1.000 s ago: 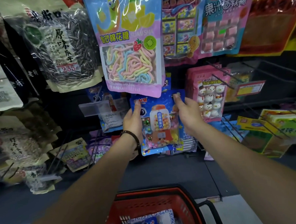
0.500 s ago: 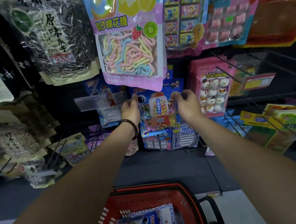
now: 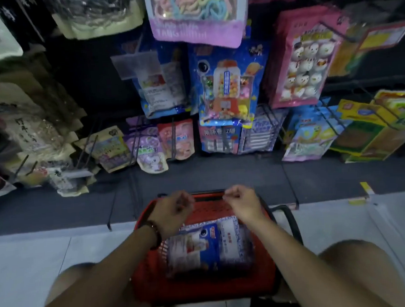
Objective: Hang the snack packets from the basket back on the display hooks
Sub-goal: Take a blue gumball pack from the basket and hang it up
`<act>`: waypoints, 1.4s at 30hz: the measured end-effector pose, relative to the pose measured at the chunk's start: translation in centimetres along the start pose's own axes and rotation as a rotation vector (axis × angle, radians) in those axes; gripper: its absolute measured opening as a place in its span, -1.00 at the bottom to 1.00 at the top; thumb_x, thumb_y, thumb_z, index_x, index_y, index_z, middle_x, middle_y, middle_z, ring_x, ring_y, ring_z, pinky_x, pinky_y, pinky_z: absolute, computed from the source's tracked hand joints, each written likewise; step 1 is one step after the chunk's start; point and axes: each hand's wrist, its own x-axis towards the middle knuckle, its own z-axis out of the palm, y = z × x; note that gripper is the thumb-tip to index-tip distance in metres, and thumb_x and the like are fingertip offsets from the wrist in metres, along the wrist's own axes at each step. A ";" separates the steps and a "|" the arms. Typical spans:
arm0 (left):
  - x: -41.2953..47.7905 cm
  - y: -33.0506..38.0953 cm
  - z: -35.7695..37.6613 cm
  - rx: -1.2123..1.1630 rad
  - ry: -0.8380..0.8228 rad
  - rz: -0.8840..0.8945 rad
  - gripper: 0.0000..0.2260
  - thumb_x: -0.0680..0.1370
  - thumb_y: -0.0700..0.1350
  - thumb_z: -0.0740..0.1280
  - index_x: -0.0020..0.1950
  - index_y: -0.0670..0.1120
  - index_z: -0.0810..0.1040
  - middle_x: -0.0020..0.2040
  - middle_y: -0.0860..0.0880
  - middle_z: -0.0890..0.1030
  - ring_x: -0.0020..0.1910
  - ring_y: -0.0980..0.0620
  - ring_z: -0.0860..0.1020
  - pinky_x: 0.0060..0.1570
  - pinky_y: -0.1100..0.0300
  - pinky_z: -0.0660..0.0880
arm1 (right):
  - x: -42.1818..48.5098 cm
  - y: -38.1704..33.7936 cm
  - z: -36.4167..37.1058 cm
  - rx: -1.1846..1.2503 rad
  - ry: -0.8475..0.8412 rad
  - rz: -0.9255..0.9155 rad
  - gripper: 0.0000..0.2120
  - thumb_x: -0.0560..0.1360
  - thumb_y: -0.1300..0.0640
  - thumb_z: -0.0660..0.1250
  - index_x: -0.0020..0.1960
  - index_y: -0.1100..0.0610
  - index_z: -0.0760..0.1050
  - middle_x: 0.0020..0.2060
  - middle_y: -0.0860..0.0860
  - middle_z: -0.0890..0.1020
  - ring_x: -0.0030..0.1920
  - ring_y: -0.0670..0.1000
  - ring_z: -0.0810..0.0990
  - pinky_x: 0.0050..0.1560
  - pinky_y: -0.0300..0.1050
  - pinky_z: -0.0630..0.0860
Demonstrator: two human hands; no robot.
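The blue gumball-machine packet hangs on a display hook in the middle row, free of both hands. Below it on the floor stands the red basket with several blue-and-white snack packets lying flat inside. My left hand hovers over the basket's far left rim, fingers loosely curled, holding nothing. My right hand hovers over the far right rim, likewise curled and empty. Both hands are above the packets, not touching them.
A pink marshmallow packet hangs right of the blue one, and a pastel rope-candy bag hangs above. Small packets and yellow-green boxes fill the lowest hooks. My knees flank the basket on the white tile floor.
Both hands let go of the blue gumball packet, which now hangs on its hook, and dropped down over the basket. The view tilted downward.
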 end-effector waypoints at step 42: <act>-4.2 -7.1 -0.3 -0.227 -0.151 -0.150 -0.37 0.37 0.00 0.66 0.39 0.00 0.51 0.24 0.07 0.70 0.22 0.06 0.66 0.28 -0.12 0.58 | -5.0 0.0 0.5 0.060 -0.625 -0.027 -0.84 0.74 0.28 0.20 0.08 0.14 0.54 -0.07 0.10 0.69 -0.11 0.03 0.66 -0.14 -0.10 0.59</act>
